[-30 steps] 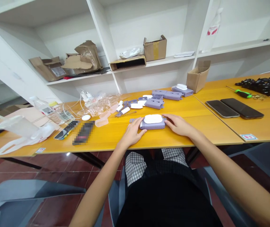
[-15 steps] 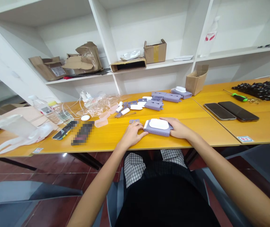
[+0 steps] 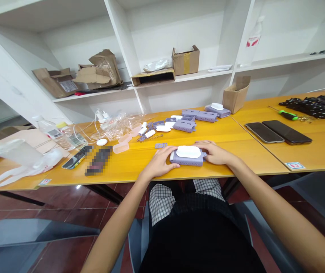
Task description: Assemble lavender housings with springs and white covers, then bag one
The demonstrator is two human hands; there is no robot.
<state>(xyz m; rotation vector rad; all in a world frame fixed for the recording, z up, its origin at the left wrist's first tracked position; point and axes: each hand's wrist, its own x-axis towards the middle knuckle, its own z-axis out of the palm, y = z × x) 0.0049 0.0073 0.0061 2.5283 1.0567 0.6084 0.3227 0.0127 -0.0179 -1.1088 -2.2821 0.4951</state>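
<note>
The case [image 3: 186, 160] sits at the bench's [image 3: 244, 159] near edge. The left hand [image 3: 159, 163] grips it at 9 o'clock and the right hand [image 3: 215, 152] at 3. I'd squeeze evenly, keeping its white cap [image 3: 188, 151] level.

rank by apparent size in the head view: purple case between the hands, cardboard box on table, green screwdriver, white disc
1-2. cardboard box and purple case: look alike, box farther off, so unsure
3. green screwdriver
4. white disc

Red number, likely 43, on table sticker [image 3: 294, 165], nothing else legible
</note>
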